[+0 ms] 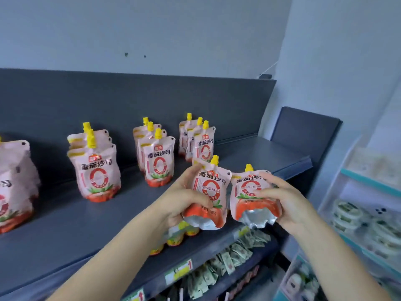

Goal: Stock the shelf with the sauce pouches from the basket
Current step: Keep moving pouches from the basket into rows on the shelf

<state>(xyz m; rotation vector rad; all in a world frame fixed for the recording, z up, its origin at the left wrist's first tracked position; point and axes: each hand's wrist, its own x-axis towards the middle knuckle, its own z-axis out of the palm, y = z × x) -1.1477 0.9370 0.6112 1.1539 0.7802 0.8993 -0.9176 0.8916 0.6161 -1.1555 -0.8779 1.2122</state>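
Note:
My left hand [180,198] grips a pink sauce pouch [211,187] with a yellow cap, held in the air over the front of the dark shelf [76,224]. My right hand [282,200] grips a second pouch [249,196] right beside it, tilted with its silver base toward me. Rows of the same pouches stand upright on the shelf: one row at the far left [13,183], one left of middle [97,170], one in the middle [157,157] and one behind my hands [200,140]. The basket is out of view.
The shelf's right end [271,157] behind the held pouches is bare. Below the shelf edge hang small green sachets [230,257] and price tags [178,271]. A light blue rack [364,213] with round packs stands at the right. A grey wall rises behind.

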